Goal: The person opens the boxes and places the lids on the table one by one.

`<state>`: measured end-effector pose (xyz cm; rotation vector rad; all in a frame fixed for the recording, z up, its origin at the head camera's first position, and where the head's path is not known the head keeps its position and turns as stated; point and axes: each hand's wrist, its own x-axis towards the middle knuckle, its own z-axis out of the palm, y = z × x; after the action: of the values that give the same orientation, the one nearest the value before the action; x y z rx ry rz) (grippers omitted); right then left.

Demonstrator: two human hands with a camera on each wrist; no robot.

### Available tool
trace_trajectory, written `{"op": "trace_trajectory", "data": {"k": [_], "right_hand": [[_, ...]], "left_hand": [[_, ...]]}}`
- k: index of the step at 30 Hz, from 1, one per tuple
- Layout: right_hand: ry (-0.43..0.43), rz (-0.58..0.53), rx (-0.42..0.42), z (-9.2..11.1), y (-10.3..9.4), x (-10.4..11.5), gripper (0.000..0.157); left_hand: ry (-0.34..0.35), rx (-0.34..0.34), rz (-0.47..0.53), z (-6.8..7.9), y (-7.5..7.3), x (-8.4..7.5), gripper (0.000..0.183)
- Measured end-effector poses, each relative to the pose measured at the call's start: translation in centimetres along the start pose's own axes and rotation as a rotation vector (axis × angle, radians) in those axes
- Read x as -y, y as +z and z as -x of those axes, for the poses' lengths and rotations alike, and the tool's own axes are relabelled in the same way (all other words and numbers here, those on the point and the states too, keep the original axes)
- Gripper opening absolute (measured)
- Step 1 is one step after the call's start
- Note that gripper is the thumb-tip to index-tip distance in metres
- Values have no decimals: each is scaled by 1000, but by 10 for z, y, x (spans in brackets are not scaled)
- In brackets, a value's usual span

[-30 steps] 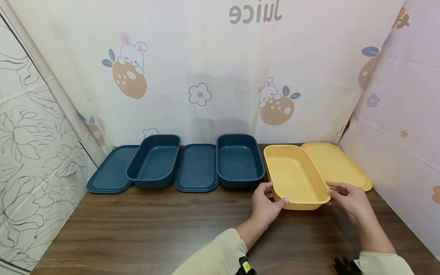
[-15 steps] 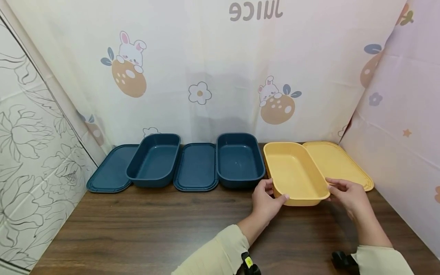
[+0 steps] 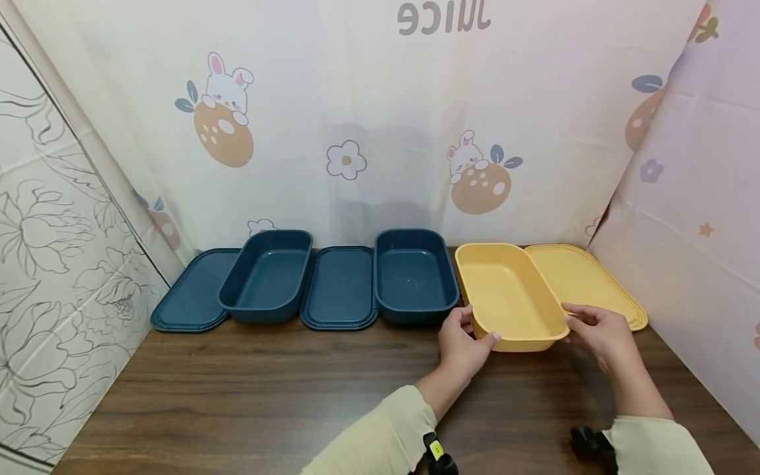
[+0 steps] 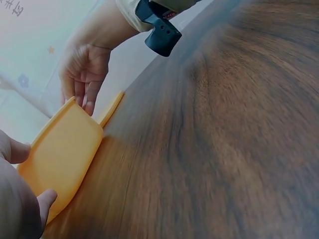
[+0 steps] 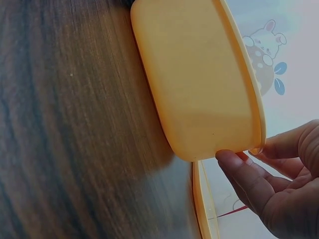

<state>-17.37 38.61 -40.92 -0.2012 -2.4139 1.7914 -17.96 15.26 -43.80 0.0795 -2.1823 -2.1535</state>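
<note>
A yellow rectangular food container (image 3: 512,297) with no lid on it sits at the right of the row, its inside bare. My left hand (image 3: 464,346) grips its front left corner, thumb at the front rim and fingers along the left side. At the front right corner my right hand (image 3: 602,333) pinches the rim; the right wrist view shows thumb and fingers (image 5: 234,164) on either side of that edge. A flat yellow lid (image 3: 584,284) lies just right of the container, close behind the right hand. In the left wrist view both hands flank the container (image 4: 67,149).
To the left stand two dark blue containers (image 3: 415,274), (image 3: 265,277) alternating with two blue lids (image 3: 340,287), (image 3: 192,290). A printed curtain (image 3: 380,119) rises behind the row. The brown wooden table (image 3: 267,396) stretches in front.
The front end of the yellow container has shifted slightly away toward the curtain, both hands moving along with it. Their grip looks the same; the blue containers and lids stay put.
</note>
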Motion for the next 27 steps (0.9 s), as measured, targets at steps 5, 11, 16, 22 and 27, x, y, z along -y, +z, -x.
{"op": "trace_trajectory", "data": {"k": [5, 11, 16, 22, 27], "right_hand": [[8, 47, -15, -4, 1, 1, 28], [8, 66, -11, -9, 2, 0, 34], [3, 97, -7, -12, 4, 0, 39], [-2, 123, -3, -17, 4, 2, 44], [4, 126, -3, -19, 3, 2, 44]], "left_hand": [[-8, -27, 16, -1, 4, -1, 51], [-22, -51, -1, -3, 8, -1, 53], [-42, -60, 3, -4, 9, -2, 53], [-44, -74, 50, -5, 11, -6, 51], [-74, -88, 62, -9, 15, -5, 51]]}}
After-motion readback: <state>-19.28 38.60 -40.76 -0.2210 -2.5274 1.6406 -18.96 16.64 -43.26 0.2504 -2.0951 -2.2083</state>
